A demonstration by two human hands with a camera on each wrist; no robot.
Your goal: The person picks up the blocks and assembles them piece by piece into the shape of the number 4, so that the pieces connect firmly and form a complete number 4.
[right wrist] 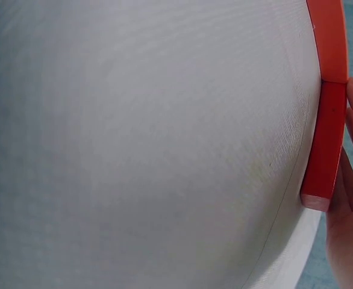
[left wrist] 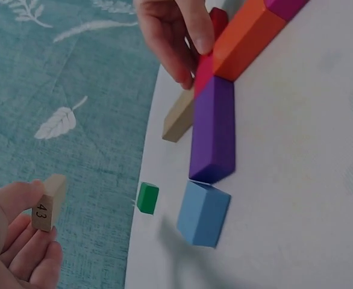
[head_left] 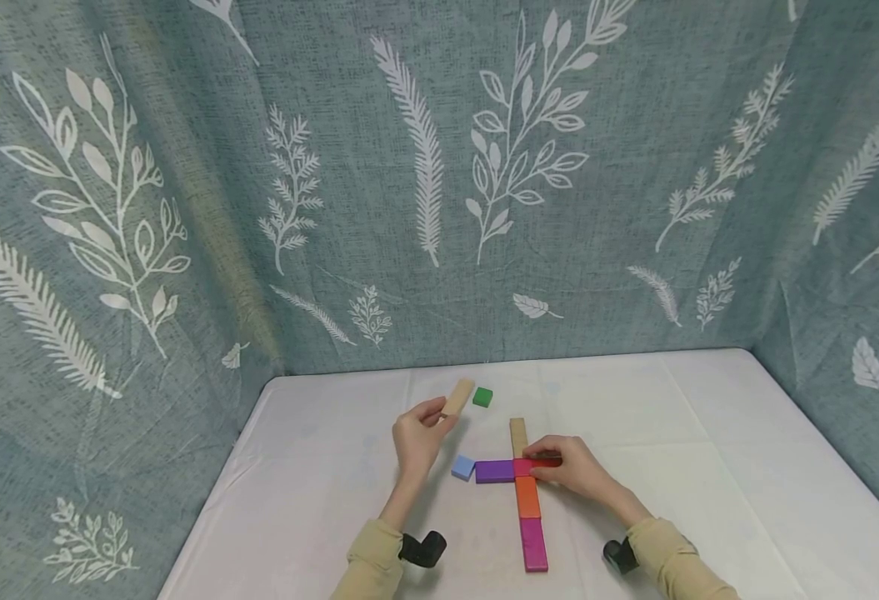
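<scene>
My left hand [head_left: 417,433] pinches a plain wooden block [head_left: 457,397] between thumb and fingers; in the left wrist view, its end shows the number 43. My right hand [head_left: 577,467] has thumb and fingers on either side of a red block [head_left: 547,462], partly covering it. That block meets a crimson piece [head_left: 521,468] at the middle of a cross of blocks. Around this middle lie a purple block [head_left: 495,472] to the left, an orange block [head_left: 527,498] on the near side and another wooden block [head_left: 517,435] on the far side.
A magenta block [head_left: 533,546] continues the row below the orange one. Near the purple block's left end sits a light blue block [head_left: 463,467]. A small green block [head_left: 482,397] lies farther back on the white tablecloth [head_left: 319,467]. Patterned curtain [head_left: 439,208] encloses the table's back and sides.
</scene>
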